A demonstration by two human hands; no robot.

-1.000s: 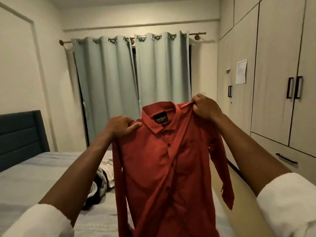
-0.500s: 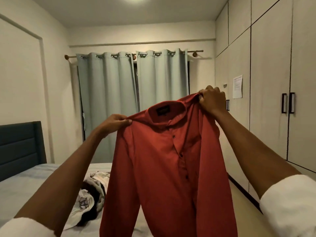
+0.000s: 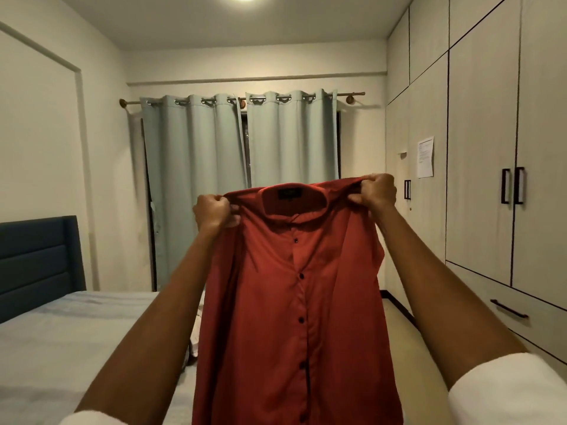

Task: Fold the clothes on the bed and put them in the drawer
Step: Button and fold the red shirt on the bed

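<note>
One red shirt [image 3: 294, 302] is held up at centre frame, gripped at its shoulders by two hands: the left hand [image 3: 213, 211] at 9 o'clock of the collar, the right hand [image 3: 378, 191] at 2 o'clock. Its hem is cut off below. One bed [image 3: 61, 338] lies at 8 o'clock; a bit of pale clothing [image 3: 194, 346] behind the shirt is mostly hidden. One drawer [image 3: 503, 305] is seen at 4 o'clock.

Shirt [image 3: 294, 302] hem below frame edge.

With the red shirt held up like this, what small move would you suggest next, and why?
Probably lower the red shirt flat onto the bed. The left hand and right hand each grip a shoulder, and it hangs spread and buttoned, so it seems ready to lay down for folding.
</note>
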